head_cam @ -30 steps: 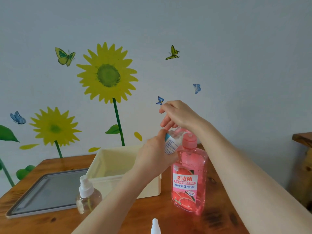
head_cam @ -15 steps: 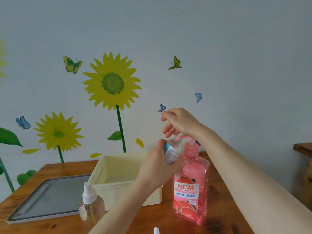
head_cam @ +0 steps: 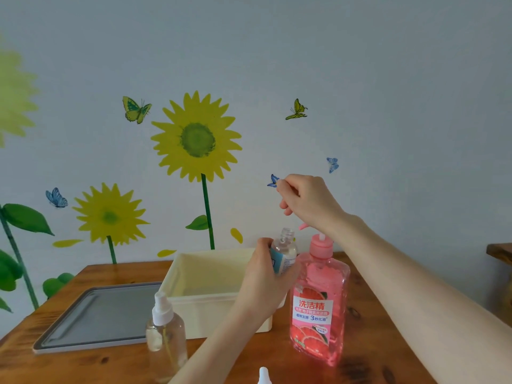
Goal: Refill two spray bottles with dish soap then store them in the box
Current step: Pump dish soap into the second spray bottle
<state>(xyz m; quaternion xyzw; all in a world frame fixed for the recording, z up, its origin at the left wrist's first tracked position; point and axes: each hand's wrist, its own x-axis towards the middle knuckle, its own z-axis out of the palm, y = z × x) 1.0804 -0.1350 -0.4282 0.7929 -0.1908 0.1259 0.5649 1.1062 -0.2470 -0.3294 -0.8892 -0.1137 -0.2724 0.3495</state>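
My left hand point(head_cam: 263, 278) grips a small clear bottle point(head_cam: 285, 250) with a blue-and-white label; its neck is open and has no sprayer. It is held upright just left of the pink dish soap bottle point(head_cam: 318, 309), under the pink pump spout point(head_cam: 303, 225). My right hand point(head_cam: 307, 203) rests with its heel on the pump head, fingers loosely curled and holding nothing. A second clear spray bottle point(head_cam: 166, 333) with a white sprayer stands in front of the cream box point(head_cam: 199, 303). A loose white sprayer tip point(head_cam: 263, 375) shows at the bottom edge.
A grey flat tray or lid point(head_cam: 97, 317) lies left of the box on the wooden table point(head_cam: 374, 356). The wall with sunflower stickers stands right behind the table. Another piece of wooden furniture point(head_cam: 498, 253) is at the far right.
My right hand has risen and the pump stem now stands extended above the soap bottle. The small bottle's open neck is now visible beside the pump. The camera has tilted up slightly.
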